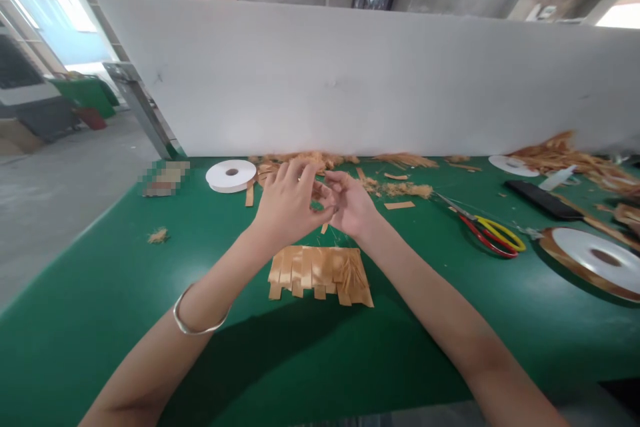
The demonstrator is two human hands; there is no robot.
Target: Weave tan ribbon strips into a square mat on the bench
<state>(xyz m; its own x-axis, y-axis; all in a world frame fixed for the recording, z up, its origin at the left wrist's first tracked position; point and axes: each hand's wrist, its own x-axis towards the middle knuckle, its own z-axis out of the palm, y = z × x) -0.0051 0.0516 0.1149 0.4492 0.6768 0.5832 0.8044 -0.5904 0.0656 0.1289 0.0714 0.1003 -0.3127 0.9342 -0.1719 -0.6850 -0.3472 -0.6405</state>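
Note:
My left hand and my right hand meet at the middle, raised above the green table. Fingers of both are curled in toward each other. Whatever is pinched between them is too small or hidden to name. Just below, nearer to me, lies a panel of golden-tan ribbon strips, overlapped side by side, with uneven ends along its near edge and a gathered, pleated bunch at its right. Behind my hands is a heap of tan fibres and ribbon scraps, partly covered by them.
A white reel lies at the back left, near a small fibre tuft. Toward the right are scissors with red and yellow handles, a black flat object, a ribbon reel and a fibre pile. A white partition stands behind.

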